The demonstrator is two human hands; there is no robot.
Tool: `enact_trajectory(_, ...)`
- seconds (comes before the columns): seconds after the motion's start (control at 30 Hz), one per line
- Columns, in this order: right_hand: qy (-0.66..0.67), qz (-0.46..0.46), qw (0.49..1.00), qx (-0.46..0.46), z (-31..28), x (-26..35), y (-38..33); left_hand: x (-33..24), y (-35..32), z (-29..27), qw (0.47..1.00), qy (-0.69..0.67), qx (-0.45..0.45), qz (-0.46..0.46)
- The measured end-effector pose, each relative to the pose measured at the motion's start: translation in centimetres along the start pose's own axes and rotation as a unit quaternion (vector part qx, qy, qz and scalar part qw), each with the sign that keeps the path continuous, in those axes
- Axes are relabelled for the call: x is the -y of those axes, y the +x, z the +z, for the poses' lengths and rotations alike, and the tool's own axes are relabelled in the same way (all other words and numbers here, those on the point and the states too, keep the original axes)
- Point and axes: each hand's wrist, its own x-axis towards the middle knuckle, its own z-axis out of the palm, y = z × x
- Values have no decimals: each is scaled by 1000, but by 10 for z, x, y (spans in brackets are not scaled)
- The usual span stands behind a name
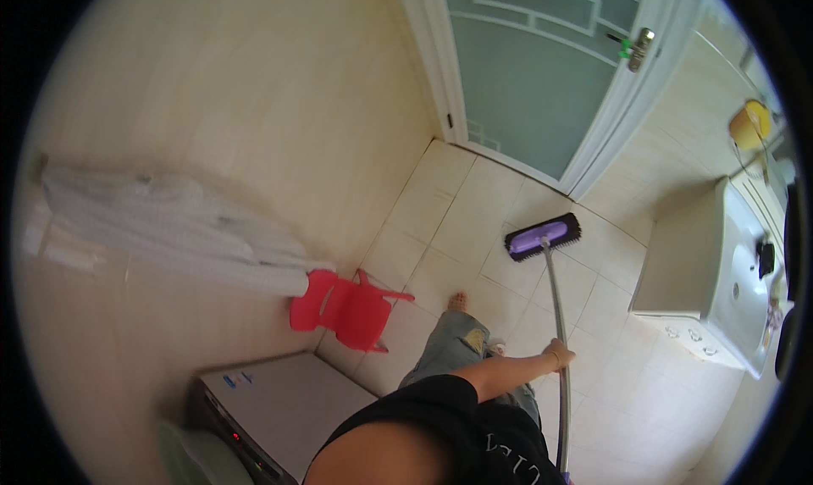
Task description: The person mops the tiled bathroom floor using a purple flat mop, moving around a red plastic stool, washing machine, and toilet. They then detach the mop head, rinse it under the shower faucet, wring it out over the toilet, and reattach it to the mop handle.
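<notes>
My left hand (559,354) is wrapped around the metal pole of a long-handled floor brush (555,294). The arm reaches across from the left in a short black sleeve. The brush head (543,236) is purple with dark bristles all round and rests on the tiled floor, ahead of my feet. From the head, the pole runs back toward me and leaves the picture at the lower edge, where a bit of purple shows at its end. My right hand is out of the picture.
A red plastic chair (343,310) stands by the left wall under a hanging pale towel (169,222). Nearer is a grey-topped appliance (288,409). On the right is a white washbasin cabinet (677,265). A frosted glass door (533,95) closes the far end.
</notes>
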Motion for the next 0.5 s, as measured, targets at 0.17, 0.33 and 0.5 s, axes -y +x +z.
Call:
enact_trajectory(0.17, -56, 33, 993, 96, 26, 55, 31, 32, 23, -94, 986, -123, -109, 13)
enact_trajectory(0.33, -50, 79, 985, 143, 56, 105, 47, 33, 20, -174, 988, -54, -141, 16)
enact_trajectory(0.5, -3, 150, 975, 163, 99, 132, 54, 58, 27, -214, 975, -161, -153, -14)
